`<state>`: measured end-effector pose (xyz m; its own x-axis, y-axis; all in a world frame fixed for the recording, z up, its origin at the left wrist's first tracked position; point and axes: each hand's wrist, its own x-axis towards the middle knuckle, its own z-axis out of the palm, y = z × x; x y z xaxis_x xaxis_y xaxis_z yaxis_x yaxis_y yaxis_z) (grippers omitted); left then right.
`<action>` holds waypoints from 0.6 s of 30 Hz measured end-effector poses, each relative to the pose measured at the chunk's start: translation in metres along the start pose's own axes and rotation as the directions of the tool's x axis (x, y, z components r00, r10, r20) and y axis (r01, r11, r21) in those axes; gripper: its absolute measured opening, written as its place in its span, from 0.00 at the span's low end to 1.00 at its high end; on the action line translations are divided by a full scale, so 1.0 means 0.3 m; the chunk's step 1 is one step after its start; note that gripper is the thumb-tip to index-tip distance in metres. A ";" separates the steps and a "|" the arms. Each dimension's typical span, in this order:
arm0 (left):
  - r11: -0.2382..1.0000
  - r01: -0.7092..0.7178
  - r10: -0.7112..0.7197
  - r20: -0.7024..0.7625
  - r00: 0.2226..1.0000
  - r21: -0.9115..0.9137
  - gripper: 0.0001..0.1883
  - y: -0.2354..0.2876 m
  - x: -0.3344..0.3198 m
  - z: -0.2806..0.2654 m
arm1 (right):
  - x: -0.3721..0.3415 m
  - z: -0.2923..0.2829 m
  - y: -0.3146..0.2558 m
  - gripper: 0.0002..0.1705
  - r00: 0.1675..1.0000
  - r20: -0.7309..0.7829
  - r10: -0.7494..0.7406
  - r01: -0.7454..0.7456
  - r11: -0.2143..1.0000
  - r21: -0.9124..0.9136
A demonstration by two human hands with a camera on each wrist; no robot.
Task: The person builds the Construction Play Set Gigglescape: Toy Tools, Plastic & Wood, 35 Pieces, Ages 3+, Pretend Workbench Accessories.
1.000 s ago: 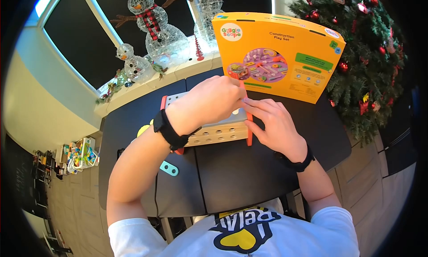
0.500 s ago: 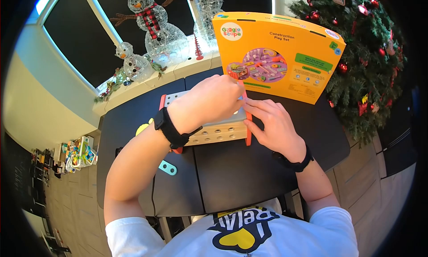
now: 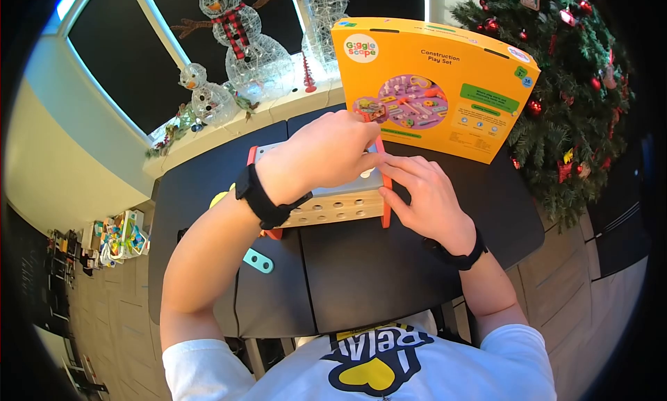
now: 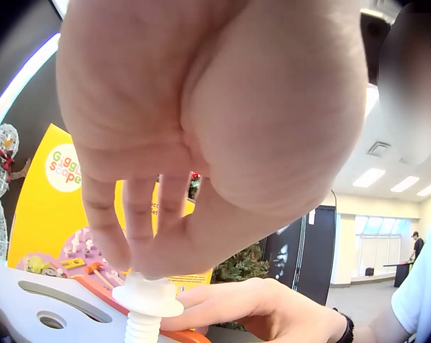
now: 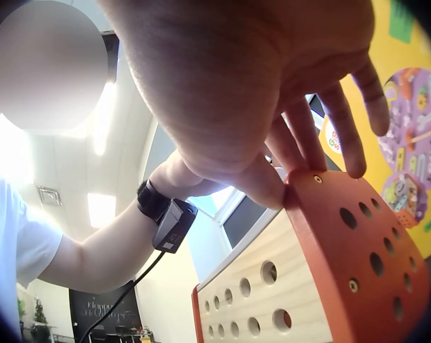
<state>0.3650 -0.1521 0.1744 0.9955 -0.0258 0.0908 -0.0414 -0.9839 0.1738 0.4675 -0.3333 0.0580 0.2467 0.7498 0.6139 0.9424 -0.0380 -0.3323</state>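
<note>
A toy workbench (image 3: pixel 337 210) with a grey perforated top, pale wooden side and orange end panels stands on the black table. Over the right end of its top, my left hand (image 3: pixel 319 154) pinches a white plastic screw (image 4: pixel 145 304) by its head, the threaded shaft pointing down. My right hand (image 3: pixel 431 199) rests on the orange end panel (image 5: pixel 351 250), its thumb at the front corner and its fingers stretched along the upper edge. In the head view the left hand hides the screw.
Behind the workbench stands a yellow play set box (image 3: pixel 438 88). A turquoise strip with holes (image 3: pixel 258 260) lies on the table (image 3: pixel 375 276) at the front left, and a yellow piece (image 3: pixel 219 197) shows past the left forearm. A decorated tree (image 3: pixel 556 109) stands at the right.
My left hand has tilted and risen slightly over the workbench's right end. The right hand stays at the end panel.
</note>
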 end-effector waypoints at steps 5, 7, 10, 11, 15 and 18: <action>0.994 -0.062 0.057 0.053 0.997 0.086 0.08 -0.003 0.002 0.020 | 0.000 0.005 0.005 0.22 1.000 -0.010 -0.005 0.005 1.000 -0.002; 0.978 -0.204 0.204 0.024 0.979 0.043 0.06 -0.028 0.000 0.024 | -0.002 0.006 0.010 0.22 1.000 -0.010 -0.007 0.007 1.000 -0.005; 0.917 -0.395 0.394 -0.027 0.919 -0.055 0.08 -0.082 0.000 0.033 | -0.002 0.007 0.010 0.22 1.000 -0.007 -0.006 0.006 1.000 -0.013; 0.914 -0.398 0.398 -0.015 0.917 -0.078 0.09 -0.083 -0.002 0.023 | -0.002 0.007 0.009 0.22 1.000 -0.009 -0.008 0.008 1.000 -0.015; 0.914 -0.316 0.301 -0.096 0.949 -0.254 0.09 -0.052 -0.008 0.004 | -0.001 0.004 0.010 0.23 1.000 0.006 -0.002 0.002 1.000 -0.025; 0.992 -0.128 0.129 -0.088 0.988 0.022 0.10 -0.027 -0.001 0.011 | 0.004 -0.003 0.001 0.24 0.999 0.028 0.025 -0.025 1.000 -0.001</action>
<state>0.3653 -0.1448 0.1698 0.9705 -0.1369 0.1986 -0.1662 -0.9762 0.1391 0.4684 -0.3332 0.0593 0.2636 0.7666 0.5856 0.9363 -0.0573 -0.3465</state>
